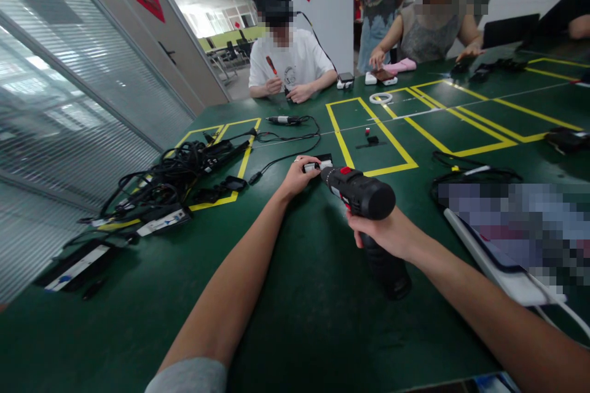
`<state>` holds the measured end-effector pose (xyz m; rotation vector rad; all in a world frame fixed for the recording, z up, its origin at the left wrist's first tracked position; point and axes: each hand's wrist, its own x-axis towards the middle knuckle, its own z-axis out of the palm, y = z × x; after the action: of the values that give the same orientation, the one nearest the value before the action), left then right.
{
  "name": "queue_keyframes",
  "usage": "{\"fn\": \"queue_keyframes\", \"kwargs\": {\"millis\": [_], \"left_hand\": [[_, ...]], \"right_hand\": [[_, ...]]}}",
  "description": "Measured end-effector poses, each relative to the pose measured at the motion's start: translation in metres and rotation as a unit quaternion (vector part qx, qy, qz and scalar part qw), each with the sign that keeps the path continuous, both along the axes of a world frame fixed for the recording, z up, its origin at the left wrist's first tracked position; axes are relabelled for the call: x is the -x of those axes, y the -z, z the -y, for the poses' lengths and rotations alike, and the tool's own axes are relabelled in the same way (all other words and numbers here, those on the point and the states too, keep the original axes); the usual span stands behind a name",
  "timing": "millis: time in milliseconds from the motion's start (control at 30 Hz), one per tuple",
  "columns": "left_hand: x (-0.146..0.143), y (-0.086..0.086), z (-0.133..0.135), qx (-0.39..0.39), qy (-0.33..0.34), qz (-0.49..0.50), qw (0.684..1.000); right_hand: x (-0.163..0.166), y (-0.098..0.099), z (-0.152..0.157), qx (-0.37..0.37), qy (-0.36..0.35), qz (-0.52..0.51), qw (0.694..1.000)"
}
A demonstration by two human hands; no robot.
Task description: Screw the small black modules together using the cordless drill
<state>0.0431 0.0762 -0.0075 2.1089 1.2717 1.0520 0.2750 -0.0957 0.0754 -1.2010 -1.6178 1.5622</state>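
Note:
My right hand [385, 234] is wrapped round the grip of a black cordless drill [364, 195] with red marks. The drill's nose points left at a small white and black part [314, 166] on the green table [295, 319]. My left hand [298, 177] is closed on that small part and holds it down on the table, just in front of the drill's tip. Both forearms reach in from the bottom of the view.
A tangle of black cables and adapters [175, 175] lies at the left, with flat black boxes [76, 267] nearer the edge. Yellow tape rectangles [369, 135] mark the table. A white device [502, 270] lies at the right. Other people [290, 61] sit across the table.

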Motion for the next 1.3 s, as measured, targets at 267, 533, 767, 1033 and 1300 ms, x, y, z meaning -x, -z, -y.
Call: {"fn": "queue_keyframes", "kwargs": {"millis": [267, 533, 767, 1033, 1300], "left_hand": [[-0.0008, -0.0017, -0.0008, 0.015, -0.003, 0.011, 1.0], [-0.0012, -0.0024, 0.001, 0.012, -0.001, 0.01, 1.0], [-0.0041, -0.0052, 0.0043, 0.003, -0.003, 0.008, 1.0], [-0.0036, -0.0035, 0.0034, 0.005, -0.01, 0.013, 1.0], [-0.0051, -0.0049, 0.0051, 0.0, -0.003, 0.015, 1.0]], "right_hand": [[-0.001, 0.0013, 0.0018, -0.013, 0.023, -0.016, 1.0], [-0.0051, -0.0041, 0.0052, -0.01, 0.02, -0.024, 0.999], [-0.0011, -0.0033, 0.0056, -0.015, 0.012, 0.006, 1.0], [-0.0048, -0.006, 0.0052, -0.001, 0.015, 0.008, 1.0], [-0.0033, -0.0031, 0.0052, -0.011, 0.0, 0.013, 1.0]]}}
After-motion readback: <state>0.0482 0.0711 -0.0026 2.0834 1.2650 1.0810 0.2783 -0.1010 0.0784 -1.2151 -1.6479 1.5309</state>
